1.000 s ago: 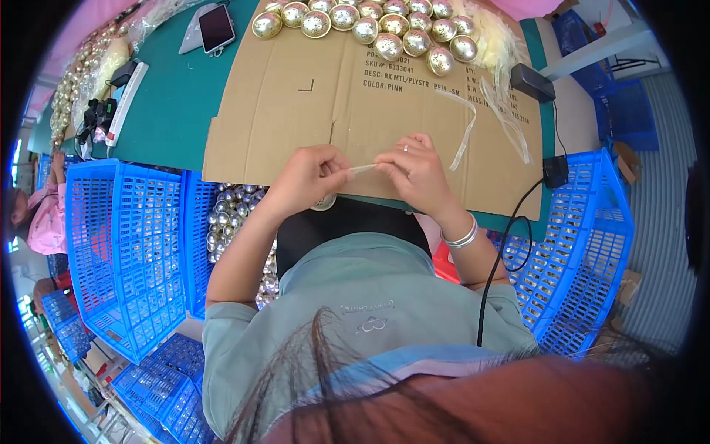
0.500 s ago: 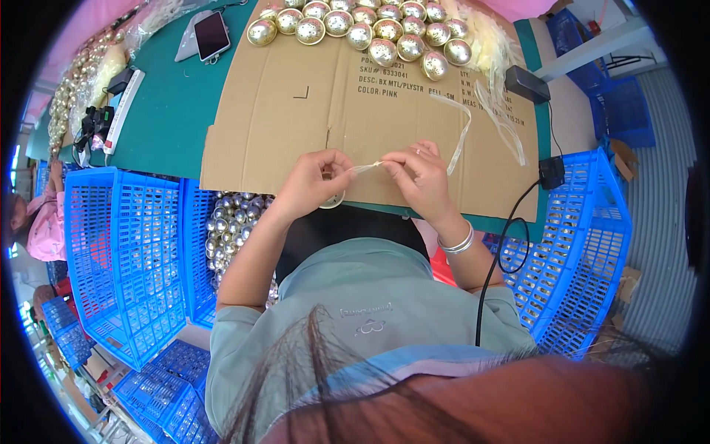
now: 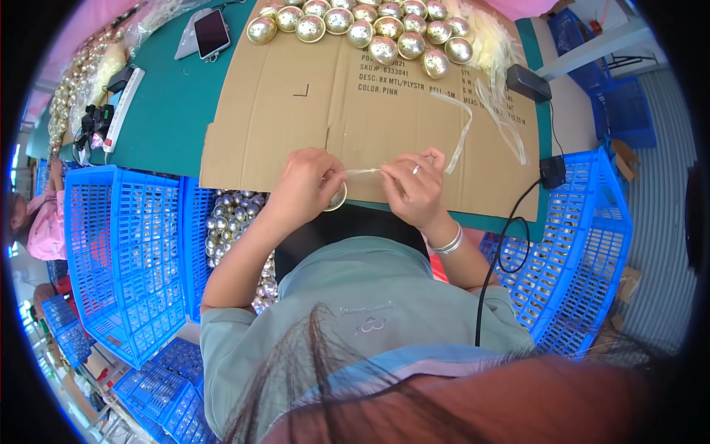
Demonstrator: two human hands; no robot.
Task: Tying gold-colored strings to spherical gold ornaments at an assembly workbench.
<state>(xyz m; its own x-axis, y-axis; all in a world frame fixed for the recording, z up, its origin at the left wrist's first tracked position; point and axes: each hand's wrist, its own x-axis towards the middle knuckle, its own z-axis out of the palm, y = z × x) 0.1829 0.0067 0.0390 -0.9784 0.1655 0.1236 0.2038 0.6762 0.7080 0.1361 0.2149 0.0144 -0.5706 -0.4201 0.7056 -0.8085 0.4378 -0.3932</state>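
Observation:
A short, sheer whitish ribbon (image 3: 361, 172) is stretched between my hands, level with the near edge of the cardboard sheet (image 3: 281, 133). My left hand (image 3: 307, 183) pinches one side of it with curled fingers. Thumb and fingertips of my right hand (image 3: 416, 186) grip the other side, beside what looks like a small knot. Just under my left hand shows the rim of a gold metal bell (image 3: 339, 197); whether that hand also holds it is hidden. More gold bells (image 3: 384, 50) stand grouped at the far side of the cardboard.
Loose ribbon strips (image 3: 462, 137) lie right of my hands, below a ribbon bundle (image 3: 488, 44). Blue crates (image 3: 126, 259) flank me; bells fill one at left. A black cable (image 3: 492, 281) hangs at right. A phone (image 3: 212, 35) and power strip (image 3: 123, 111) lie left.
My right hand has turned, its fingers now more curled, and the ribbon is pulled straighter and more level. My left hand has shifted slightly left, so more of the bell's rim shows.

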